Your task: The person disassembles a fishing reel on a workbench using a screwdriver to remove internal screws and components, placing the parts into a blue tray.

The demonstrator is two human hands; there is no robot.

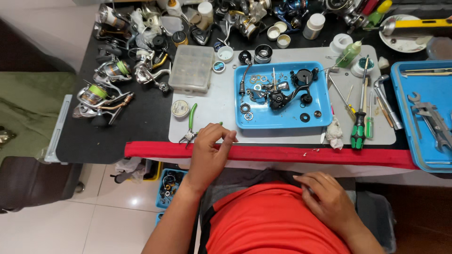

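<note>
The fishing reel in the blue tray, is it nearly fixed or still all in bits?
Still in bits. Done: the black reel body lies opened in the blue tray, with washers and rings spread beside it. In hand: the left hand rests by the green-handled pliers; the right hand is at the orange shirt, holding no tool. Left: all those parts are unassembled.

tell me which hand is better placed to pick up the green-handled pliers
Left. The left hand rests at the mat's front edge, fingertips right beside the pliers. The right hand lies back against the orange shirt, well away from them.
</note>
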